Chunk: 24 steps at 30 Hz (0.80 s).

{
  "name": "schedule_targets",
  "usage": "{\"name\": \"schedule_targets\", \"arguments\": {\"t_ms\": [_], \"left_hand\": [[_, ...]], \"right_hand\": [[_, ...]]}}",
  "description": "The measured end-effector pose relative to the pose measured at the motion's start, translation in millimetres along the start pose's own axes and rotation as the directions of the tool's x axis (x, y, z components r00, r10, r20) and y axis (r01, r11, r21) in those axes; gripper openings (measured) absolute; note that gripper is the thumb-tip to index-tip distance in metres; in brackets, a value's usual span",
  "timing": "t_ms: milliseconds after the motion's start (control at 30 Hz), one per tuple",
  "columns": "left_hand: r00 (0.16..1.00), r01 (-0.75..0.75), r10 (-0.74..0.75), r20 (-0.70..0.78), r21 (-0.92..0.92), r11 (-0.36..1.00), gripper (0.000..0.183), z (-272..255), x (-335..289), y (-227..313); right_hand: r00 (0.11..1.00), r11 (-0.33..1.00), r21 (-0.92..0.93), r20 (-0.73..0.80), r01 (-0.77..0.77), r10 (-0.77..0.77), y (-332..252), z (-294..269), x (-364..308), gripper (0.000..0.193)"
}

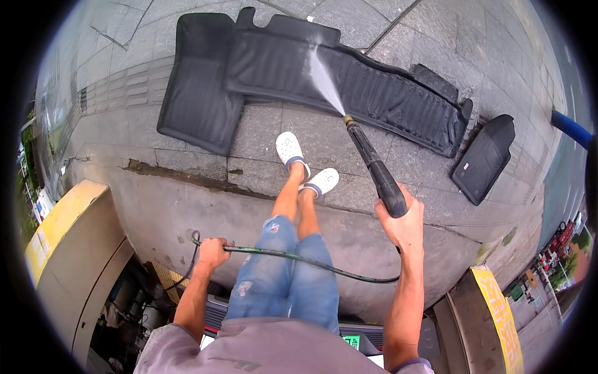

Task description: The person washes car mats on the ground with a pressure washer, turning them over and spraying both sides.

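Observation:
My right hand (403,219) is wrapped round the grip of a black pressure washer gun (375,169). From its brass nozzle a white fan of water (324,80) hits a long, ribbed black car floor mat (280,56) lying on the paving. My left hand (214,252) is closed round the black hose (299,258), which runs slack across my thighs toward the gun. Under the long mat's left end lies, or butts against it, another black floor mat (200,87); which one is on top is hard to tell. A small black mat (484,159) rests apart at the right.
Grey stone paving (261,131) stretches ahead, with a cracked kerb edge (187,177) behind my white clogs (289,149). Yellow-topped panels (65,215) flank me on both sides. Part of a vehicle with a green plate (352,341) is behind me. A blue pipe (571,129) juts in at far right.

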State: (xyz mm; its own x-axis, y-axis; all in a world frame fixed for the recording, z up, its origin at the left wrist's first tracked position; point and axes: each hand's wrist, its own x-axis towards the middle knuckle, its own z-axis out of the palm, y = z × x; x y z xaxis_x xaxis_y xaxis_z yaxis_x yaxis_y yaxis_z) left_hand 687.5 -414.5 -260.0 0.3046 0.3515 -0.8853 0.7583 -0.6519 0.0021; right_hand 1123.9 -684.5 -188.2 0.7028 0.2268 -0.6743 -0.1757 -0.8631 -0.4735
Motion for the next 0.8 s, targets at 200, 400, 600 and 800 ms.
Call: {"name": "schedule_targets", "arguments": {"t_ms": [200,400,600,800], "left_hand": [[0.998,-0.058,0.057,-0.015,-0.037,0.998,0.037,16,-27,3],[0.981,-0.193,0.193,0.035,-0.009,0.981,0.037,25,3,-12],[0.929,-0.300,0.280,0.243,0.049,0.953,0.031,29,90,-35],[0.609,-0.296,0.293,0.737,-0.131,0.946,0.047,-42,232,-42]], "right_hand": [[0.981,0.983,0.021,0.056,0.182,-0.183,-42,4,-36,0.048],[0.962,0.970,0.019,0.124,0.243,-0.243,-62,4,-65,0.047],[0.997,1.000,-0.009,-0.082,0.005,-0.006,-50,11,-63,0.036],[0.832,0.893,0.162,-0.323,-0.421,0.451,-7,38,-57,0.017]]}}
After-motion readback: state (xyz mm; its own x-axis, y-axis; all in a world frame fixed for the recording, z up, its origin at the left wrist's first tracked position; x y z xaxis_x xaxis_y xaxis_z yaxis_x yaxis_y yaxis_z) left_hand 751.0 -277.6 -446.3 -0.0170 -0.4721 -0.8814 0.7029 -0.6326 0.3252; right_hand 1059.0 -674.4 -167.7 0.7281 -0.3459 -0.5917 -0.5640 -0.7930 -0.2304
